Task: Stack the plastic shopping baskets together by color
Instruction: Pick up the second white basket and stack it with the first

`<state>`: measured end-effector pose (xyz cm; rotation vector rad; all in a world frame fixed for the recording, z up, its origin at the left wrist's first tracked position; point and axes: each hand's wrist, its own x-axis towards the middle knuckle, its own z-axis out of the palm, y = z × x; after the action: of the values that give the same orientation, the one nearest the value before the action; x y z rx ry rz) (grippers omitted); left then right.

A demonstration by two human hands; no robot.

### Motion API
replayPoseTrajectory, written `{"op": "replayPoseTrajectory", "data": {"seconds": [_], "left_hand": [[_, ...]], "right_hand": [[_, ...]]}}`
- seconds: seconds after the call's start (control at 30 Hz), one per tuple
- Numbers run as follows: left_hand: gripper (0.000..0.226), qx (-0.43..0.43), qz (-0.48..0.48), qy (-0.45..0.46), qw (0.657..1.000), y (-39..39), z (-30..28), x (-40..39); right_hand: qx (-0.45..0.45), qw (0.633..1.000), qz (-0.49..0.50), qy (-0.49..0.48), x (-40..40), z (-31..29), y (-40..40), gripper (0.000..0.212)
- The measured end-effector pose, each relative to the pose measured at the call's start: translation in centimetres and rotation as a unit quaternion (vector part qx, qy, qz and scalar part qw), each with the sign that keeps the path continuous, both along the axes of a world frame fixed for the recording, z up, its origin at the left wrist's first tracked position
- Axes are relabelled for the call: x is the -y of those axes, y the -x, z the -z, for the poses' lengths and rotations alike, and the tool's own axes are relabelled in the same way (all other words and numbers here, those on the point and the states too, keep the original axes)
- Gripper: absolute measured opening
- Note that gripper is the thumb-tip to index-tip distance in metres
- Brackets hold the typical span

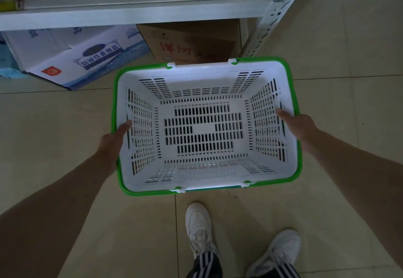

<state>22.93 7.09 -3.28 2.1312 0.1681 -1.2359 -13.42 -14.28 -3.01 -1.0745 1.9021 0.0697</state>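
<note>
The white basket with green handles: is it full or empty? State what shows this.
Empty. The white basket shows its bare slotted floor and walls, with nothing inside. Left hand and right hand grip its short sides.

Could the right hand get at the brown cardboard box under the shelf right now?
Probably not as things stand: the right hand is gripping the white basket, which both hands hold between the person and the brown cardboard box. It would have to let go first.

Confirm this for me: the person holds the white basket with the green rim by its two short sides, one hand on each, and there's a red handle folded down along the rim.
One detail is wrong: the handle isn't red. In the head view the white basket has green handles folded down along its rim. The rest holds: the left hand and right hand each grip one short side, thumbs inside.
</note>
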Motion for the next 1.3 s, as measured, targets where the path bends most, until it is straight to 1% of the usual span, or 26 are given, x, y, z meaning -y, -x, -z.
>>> {"op": "replayPoseTrajectory", "data": {"seconds": [0.2, 0.3, 0.4, 0.53, 0.57, 0.6, 0.67, 0.7, 0.8, 0.87, 0.9, 0.97, 1.03, 1.1, 1.2, 1.3], "left_hand": [[0.050, 0.055, 0.002, -0.012, 0.998, 0.7, 0.0, 0.3], [0.052, 0.079, 0.009, -0.021, 0.997, 1.1, -0.2, 0.4], [0.051, 0.087, 0.010, -0.027, 0.996, 2.0, -0.4, 0.0], [0.047, 0.102, 0.010, -0.041, 0.994, 4.1, -1.1, -0.4], [0.047, 0.105, 0.012, -0.047, 0.993, 4.6, -1.3, -0.5], [0.048, 0.107, 0.012, -0.052, 0.993, 5.2, -1.5, -0.5], [0.049, 0.106, 0.008, -0.060, 0.993, 6.5, -1.8, -0.2], [0.048, 0.105, 0.008, -0.062, 0.992, 7.3, -2.0, 0.1], [0.039, 0.090, 0.014, -0.064, 0.994, 10.2, -2.7, 1.2], [0.038, 0.081, 0.021, -0.064, 0.994, 12.4, -3.1, 2.2], [0.039, 0.079, 0.024, -0.063, 0.995, 13.5, -3.2, 2.8], [0.040, 0.079, 0.027, -0.064, 0.994, 15.9, -3.4, 4.1], [0.040, 0.075, 0.040, -0.062, 0.994, 18.2, -3.7, 5.7], [0.040, 0.070, 0.057, -0.057, 0.994, 20.4, -4.1, 7.7], [0.040, 0.072, 0.081, -0.049, 0.993, 23.5, -5.0, 11.4], [0.042, 0.074, 0.105, -0.035, 0.991, 26.3, -5.9, 15.3]], "right_hand": [[0.011, 1.000, 0.006, 0.009, 0.1, 0.4, 0.2, 0.064], [0.021, 1.000, 0.001, 0.014, 0.2, 0.5, 0.4, 0.052], [0.033, 0.999, -0.006, 0.017, 0.3, 0.5, 0.9, 0.041], [0.051, 0.998, -0.018, 0.027, 0.6, 0.0, 2.0, 0.036], [0.051, 0.998, -0.022, 0.026, 0.7, -0.1, 2.5, 0.037], [0.049, 0.998, -0.024, 0.027, 0.7, -0.2, 3.1, 0.042], [0.046, 0.998, -0.023, 0.023, 0.8, -0.4, 4.7, 0.060], [0.045, 0.999, -0.022, 0.020, 0.8, -0.6, 5.6, 0.063], [0.040, 0.999, -0.020, 0.010, 1.4, -1.5, 8.8, 0.063], [0.035, 0.999, -0.014, 0.005, 2.1, -2.3, 11.4, 0.060], [0.032, 0.999, -0.009, 0.001, 2.4, -2.8, 12.8, 0.057], [0.025, 1.000, 0.003, -0.006, 3.2, -3.9, 15.4, 0.045], [0.015, 1.000, 0.015, -0.004, 4.2, -5.0, 18.0, 0.040], [0.007, 1.000, 0.030, 0.004, 5.2, -6.1, 20.7, 0.042], [-0.001, 0.998, 0.058, 0.013, 6.8, -7.5, 24.7, 0.055], [0.005, 0.996, 0.085, 0.015, 8.4, -9.1, 28.5, 0.054]]}}
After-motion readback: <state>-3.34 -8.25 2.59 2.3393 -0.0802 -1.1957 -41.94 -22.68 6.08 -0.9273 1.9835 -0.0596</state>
